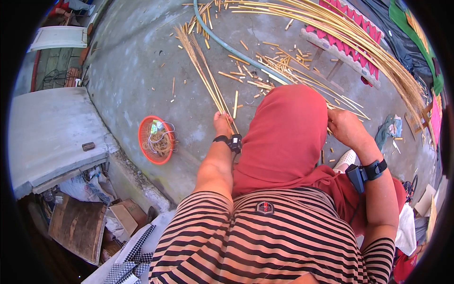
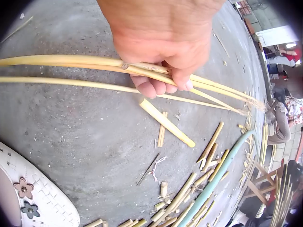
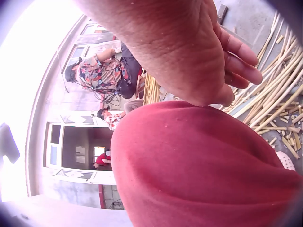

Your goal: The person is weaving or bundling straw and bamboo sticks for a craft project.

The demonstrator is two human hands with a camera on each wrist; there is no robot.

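Running forward from the body, stalks (image 2: 61, 60) lie in the curled grip of the left hand (image 2: 161, 38); the right hand (image 3: 189, 56), loosely open, seemingly empty, is farther, across the red cloth (image 1: 288, 128).

Head view: cannot follow the hose (image 1: 213, 37) behind the red-covered knee (image 1: 288, 128); cannot read the bright wrapper (image 1: 156, 126), too small. Left wrist view: cannot see the palm of the left hand (image 2: 165, 42), nor the held stalks (image 2: 90, 62) or shoe (image 2: 40, 194) past the left edge. Right wrist view: cannot tell whether touching, right hand (image 3: 189, 56) and knee; cannot make out the doorway figure (image 3: 102, 161), tiny, or the dark shape (image 3: 8, 144), blurred.
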